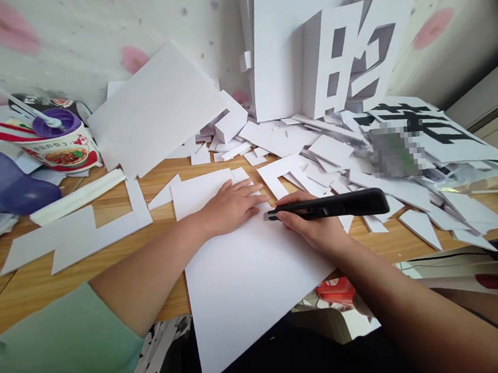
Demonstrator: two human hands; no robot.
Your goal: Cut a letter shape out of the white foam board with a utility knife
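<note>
A large white foam board [247, 273] lies on the wooden table [108, 261] and overhangs its near edge. My left hand [229, 206] lies flat on the board's far end, fingers stretched out and pressing it down. My right hand [316, 227] is closed round a black utility knife [332, 205]. The knife lies almost level, its tip pointing left and touching the board just beside my left fingertips.
Several white offcuts [84, 234] lie to the left and a heap of scraps [342, 162] to the right. Tilted white boards [156, 107] and cut-out letter shapes [342, 58] stand at the back. An instant noodle cup [60, 141] sits far left.
</note>
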